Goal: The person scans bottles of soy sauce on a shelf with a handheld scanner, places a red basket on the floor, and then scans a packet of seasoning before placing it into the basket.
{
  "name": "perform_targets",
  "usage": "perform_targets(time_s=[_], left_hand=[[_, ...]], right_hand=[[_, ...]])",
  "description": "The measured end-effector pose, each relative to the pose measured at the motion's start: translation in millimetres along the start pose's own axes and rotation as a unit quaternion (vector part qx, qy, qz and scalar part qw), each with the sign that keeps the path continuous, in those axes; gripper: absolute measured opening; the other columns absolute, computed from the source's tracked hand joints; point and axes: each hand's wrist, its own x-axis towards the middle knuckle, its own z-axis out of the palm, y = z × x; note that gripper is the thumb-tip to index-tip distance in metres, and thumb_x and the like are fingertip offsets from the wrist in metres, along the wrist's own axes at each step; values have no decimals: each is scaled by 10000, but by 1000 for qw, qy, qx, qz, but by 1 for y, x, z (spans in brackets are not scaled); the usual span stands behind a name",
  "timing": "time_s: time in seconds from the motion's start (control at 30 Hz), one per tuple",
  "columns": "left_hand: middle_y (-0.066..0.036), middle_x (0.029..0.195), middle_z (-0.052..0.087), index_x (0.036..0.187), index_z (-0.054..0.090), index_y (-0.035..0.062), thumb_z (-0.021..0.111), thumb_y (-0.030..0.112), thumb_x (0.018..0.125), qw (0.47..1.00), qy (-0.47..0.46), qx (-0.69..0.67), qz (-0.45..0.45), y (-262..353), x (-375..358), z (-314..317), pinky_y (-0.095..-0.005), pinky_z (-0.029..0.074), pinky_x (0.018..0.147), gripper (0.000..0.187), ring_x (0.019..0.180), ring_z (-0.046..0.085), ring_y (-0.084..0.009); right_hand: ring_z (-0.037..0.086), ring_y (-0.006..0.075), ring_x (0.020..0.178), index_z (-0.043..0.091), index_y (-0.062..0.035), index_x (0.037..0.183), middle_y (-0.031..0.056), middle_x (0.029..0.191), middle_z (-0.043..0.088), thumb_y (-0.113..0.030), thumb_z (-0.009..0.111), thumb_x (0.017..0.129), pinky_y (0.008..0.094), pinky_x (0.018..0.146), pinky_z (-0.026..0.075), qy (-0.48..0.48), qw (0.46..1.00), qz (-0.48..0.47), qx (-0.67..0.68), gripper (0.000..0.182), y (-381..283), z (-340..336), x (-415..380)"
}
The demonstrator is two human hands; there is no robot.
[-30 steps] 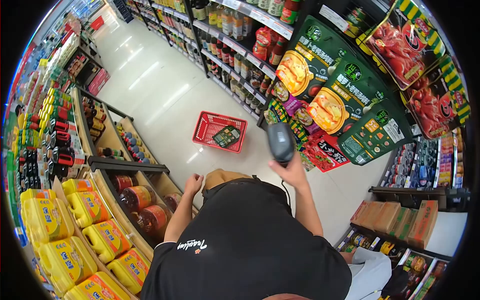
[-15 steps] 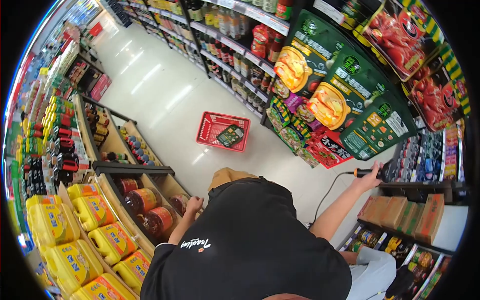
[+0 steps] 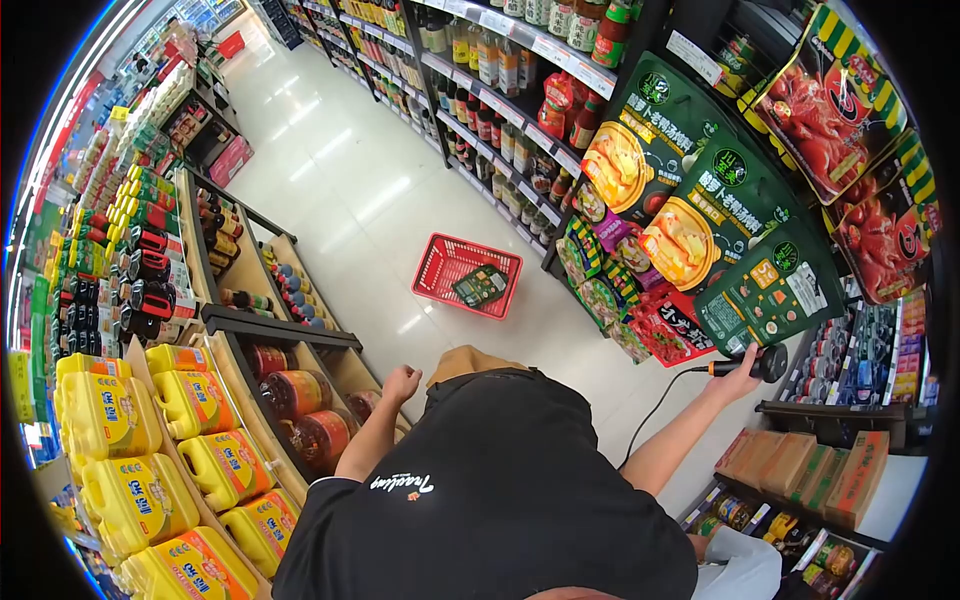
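My right hand (image 3: 737,376) is wrapped round a black handheld device (image 3: 771,364) with an orange ring, and a thin black cable (image 3: 650,412) hangs from it. Just above that hand hangs a green soup-seasoning packet (image 3: 768,287), lowest in a row of large green packets. My left hand (image 3: 403,384) is closed, with nothing visible in it, beside a wooden shelf bin holding big red-brown bottles (image 3: 298,394). On the floor ahead stands a red shopping basket (image 3: 436,262) with a dark green packet (image 3: 480,286) inside.
Yellow jugs (image 3: 233,468) fill the lower left display. Bottle shelves (image 3: 510,92) line the aisle ahead. Cardboard boxes (image 3: 785,462) sit on a lower shelf at right. Part of another person in light blue clothing (image 3: 742,560) shows at the lower right.
My left hand has moved slightly up from beside the bottles. The device in my right hand sits a little lower, and its round end shows more clearly. The view has shifted.
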Motion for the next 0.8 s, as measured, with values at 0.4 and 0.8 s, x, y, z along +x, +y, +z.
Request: perform_targets(time_s=[0.4,0.8], left_hand=[[-263,1022,698,1033,700,-28,600,406,873,999,-50,-1,2,-31,2,20,-454,500,908,473,1022,659,-410],[-282,1026,692,1055,692,-41,597,420,893,999,-35,3,8,-33,-4,24,-443,498,911,498,1044,658,-402]], right_hand=[[614,192,984,575,4,1165,70,1118,621,-104,753,875,349,877,501,44,994,41,91,356,0,22,-44],[567,141,879,588,45,1104,56,1018,630,-92,767,867,296,809,470,46,985,-146,-85,328,-16,10,-49]])
